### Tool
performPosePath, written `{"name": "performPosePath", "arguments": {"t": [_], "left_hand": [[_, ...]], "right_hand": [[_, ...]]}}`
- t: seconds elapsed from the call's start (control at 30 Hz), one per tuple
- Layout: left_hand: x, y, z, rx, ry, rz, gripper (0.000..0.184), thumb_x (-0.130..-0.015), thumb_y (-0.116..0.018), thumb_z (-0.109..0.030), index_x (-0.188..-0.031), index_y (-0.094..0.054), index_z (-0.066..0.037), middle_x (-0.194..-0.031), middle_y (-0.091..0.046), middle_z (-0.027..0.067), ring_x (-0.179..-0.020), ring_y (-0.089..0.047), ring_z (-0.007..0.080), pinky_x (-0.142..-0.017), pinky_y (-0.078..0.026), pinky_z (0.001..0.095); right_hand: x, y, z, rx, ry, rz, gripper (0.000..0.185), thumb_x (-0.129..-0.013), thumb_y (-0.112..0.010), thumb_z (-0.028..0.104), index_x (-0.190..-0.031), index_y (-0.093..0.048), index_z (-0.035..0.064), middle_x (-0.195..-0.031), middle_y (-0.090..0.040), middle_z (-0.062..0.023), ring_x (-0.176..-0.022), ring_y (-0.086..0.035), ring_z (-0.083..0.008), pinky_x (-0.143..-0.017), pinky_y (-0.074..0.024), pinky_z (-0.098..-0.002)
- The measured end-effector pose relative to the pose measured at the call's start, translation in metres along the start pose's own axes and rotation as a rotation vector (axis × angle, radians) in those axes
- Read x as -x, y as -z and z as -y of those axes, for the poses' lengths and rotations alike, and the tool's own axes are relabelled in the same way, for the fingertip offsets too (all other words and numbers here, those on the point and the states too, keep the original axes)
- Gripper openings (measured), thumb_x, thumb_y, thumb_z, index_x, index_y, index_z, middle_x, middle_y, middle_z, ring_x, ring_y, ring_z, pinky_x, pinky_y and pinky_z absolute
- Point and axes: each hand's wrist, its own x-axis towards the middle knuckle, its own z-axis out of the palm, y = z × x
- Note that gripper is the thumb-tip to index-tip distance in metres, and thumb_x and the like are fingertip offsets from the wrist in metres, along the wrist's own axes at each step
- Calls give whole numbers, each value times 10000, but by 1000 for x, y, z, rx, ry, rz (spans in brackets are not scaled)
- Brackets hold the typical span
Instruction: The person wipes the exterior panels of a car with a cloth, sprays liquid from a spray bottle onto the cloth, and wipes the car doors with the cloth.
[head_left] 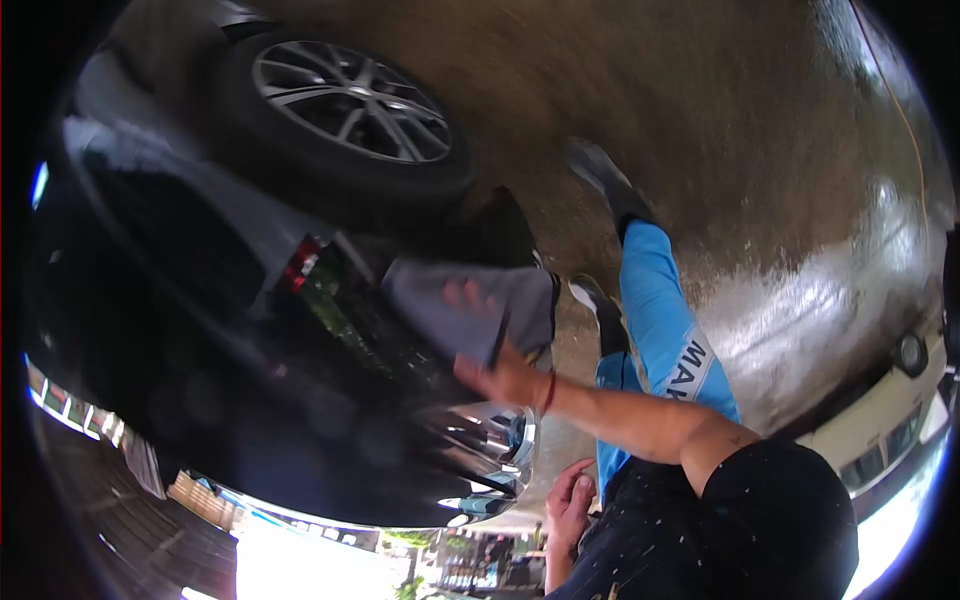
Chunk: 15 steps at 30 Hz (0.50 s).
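Observation:
A grey cloth [425, 285] with a dark hem lies against the rear corner of a glossy black car [230, 400]. My right hand [495, 365] is on the cloth, its fingers blurred and spread over it, with part of the cloth lapping across the hand. A thin red band circles that wrist. Close to the hand are the car's red tail light [302, 262] and shiny trim. Lower down, beside my torso, my left hand [570, 505] hangs with loosely bent fingers and nothing visible in it.
The car's wheel [360, 90] with silver spokes is at the top. Wet brown concrete [760, 180] runs under my feet. A thin orange cord [900, 100] crosses it at the far right. Another pale vehicle [890, 430] stands at the lower right.

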Motion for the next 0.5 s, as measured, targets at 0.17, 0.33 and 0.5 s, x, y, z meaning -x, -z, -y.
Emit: {"name": "performPosePath", "arguments": {"t": [0.17,0.33,0.5], "left_hand": [[-36,-15,13,-205,141,23,325,-1040,-558,-149,-1333,-587,-11,-807,-542,-50,-691,-441,37,-630,-368,190],[-47,-16,42,-180,109,42,328,-1037,-555,-157,-1337,-596,-31,-805,-562,-38,-686,-461,45,-629,-383,197],[-70,-44,46,-289,174,107,336,-1043,-562,-206,-1328,-596,-30,-845,-599,12,-800,-537,72,-732,-447,230]], "right_hand": [[-28,38,-77,-94,-183,-203,647,-966,-547,370,-1504,-422,33,-1620,-322,-161,-1538,-192,-330,-1232,-124,-477],[-84,67,-278,-167,-906,-221,656,-1032,-449,505,-1346,-549,-63,-1245,-647,-195,-1192,-597,-256,-1035,-453,-377],[-25,36,-111,-288,-360,-249,915,-961,-489,614,-1550,-257,-47,-1642,-114,-283,-1548,-76,-356,-1249,-37,-454]]}}
